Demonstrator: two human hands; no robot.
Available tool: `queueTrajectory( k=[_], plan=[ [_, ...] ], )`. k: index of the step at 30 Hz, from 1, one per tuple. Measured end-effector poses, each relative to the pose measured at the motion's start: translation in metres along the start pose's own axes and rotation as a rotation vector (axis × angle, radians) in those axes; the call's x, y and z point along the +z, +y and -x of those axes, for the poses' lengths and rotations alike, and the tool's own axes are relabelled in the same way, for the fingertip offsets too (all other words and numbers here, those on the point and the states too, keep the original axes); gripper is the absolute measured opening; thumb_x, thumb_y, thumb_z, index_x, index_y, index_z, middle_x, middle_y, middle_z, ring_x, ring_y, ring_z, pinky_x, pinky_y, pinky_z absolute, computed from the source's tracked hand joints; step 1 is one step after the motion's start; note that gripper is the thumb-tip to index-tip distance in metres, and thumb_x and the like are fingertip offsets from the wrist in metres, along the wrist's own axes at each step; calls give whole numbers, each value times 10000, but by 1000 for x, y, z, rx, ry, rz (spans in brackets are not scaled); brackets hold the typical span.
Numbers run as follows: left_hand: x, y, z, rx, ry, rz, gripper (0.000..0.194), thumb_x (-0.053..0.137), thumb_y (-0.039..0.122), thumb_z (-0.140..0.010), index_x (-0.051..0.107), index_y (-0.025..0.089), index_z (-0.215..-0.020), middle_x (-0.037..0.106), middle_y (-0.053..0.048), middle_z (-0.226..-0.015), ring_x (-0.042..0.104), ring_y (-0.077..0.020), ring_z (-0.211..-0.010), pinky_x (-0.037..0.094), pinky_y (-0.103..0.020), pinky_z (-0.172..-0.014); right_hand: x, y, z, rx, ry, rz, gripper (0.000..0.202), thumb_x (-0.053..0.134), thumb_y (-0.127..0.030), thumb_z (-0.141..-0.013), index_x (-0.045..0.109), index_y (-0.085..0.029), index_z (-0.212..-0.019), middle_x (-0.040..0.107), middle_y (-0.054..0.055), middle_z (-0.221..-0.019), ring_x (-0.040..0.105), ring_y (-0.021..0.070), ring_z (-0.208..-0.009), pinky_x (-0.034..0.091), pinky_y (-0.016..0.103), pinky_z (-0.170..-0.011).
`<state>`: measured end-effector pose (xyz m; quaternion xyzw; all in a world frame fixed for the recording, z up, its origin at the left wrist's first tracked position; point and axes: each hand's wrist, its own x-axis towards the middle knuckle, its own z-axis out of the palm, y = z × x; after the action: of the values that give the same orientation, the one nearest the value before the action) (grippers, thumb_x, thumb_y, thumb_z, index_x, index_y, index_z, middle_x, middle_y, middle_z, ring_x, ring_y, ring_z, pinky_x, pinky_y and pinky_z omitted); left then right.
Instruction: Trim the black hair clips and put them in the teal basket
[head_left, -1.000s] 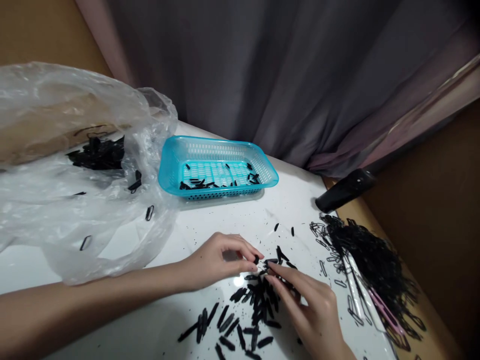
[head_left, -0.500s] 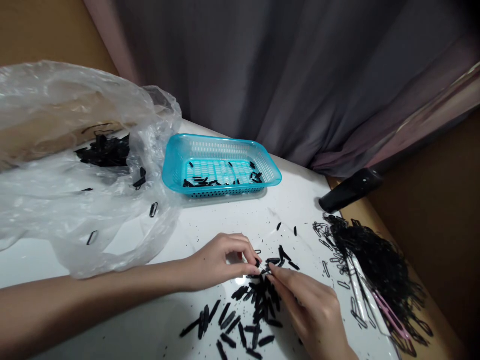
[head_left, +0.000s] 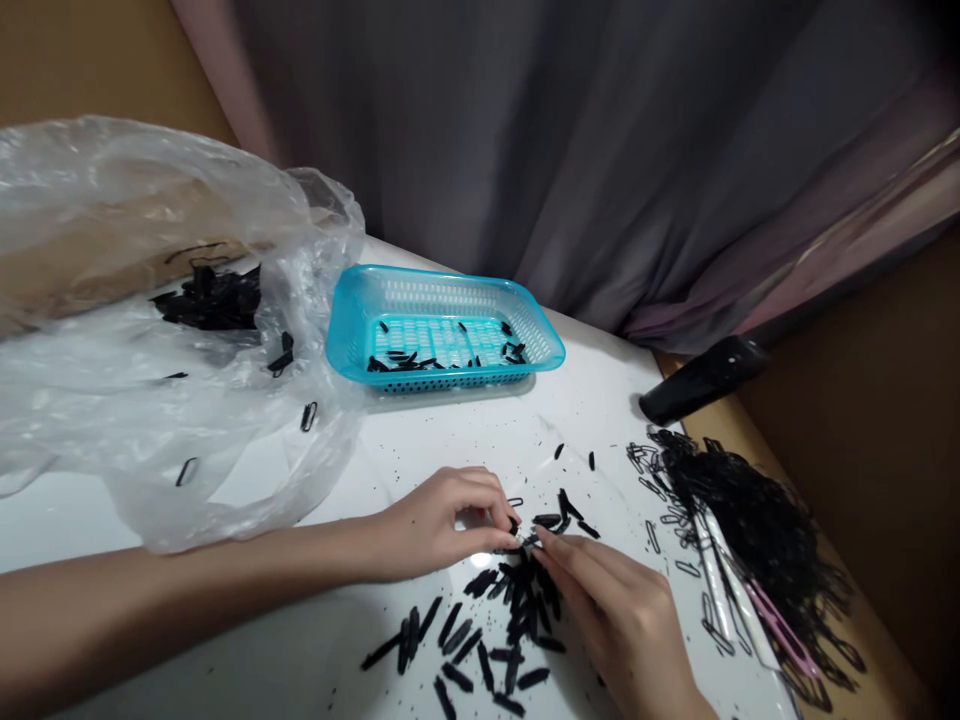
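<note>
The left hand (head_left: pixel 452 520) pinches a small black piece (head_left: pixel 514 525) at its three o'clock, probably to steady it; at its four o'clock, the right hand (head_left: pixel 628 600) brings thumb and forefinger close together, though whether they grip anything I cannot tell. Loose black strips (head_left: pixel 521 592) lie at six o'clock from the fingertips, seemingly for easy reach. Farther out on the tabletop (head_left: pixel 465 435), the blue basket (head_left: pixel 349 330) sits at eleven, the black loop heap (head_left: pixel 757 520) at three.
</note>
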<state>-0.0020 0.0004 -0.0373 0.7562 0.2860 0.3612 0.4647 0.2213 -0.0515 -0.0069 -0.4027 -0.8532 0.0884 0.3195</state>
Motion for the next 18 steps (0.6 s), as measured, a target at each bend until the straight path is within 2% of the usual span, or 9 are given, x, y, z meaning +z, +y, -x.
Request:
queueTrajectory(
  k=[9,14,18],
  plan=[
    [0,2,0,-19,-11,-12,138,691,237,-873,678,153,-764,704,-73,-829,644,-184,-835,502,-287,-743,-1,-1,-3,-2,-26,3,220,545,-85,-934,701,-181,-1056,723,41,-790,675,142,-601,544,228,-540],
    [0,5,0,-49,-28,9,142,686,252,-874,680,156,-770,707,-74,-842,650,-185,-837,507,-290,-743,-5,0,-2,-74,-32,74,266,528,-56,-919,720,-152,-1077,752,74,-860,699,158,-644,554,237,-538],
    [-1,7,-2,-64,-32,31,158,682,253,-871,676,147,-755,701,-80,-826,647,-187,-830,507,-291,-736,-3,5,7,-118,-32,126,337,484,-42,-928,687,-150,-1176,760,102,-957,705,178,-702,562,265,-560]
  ],
)
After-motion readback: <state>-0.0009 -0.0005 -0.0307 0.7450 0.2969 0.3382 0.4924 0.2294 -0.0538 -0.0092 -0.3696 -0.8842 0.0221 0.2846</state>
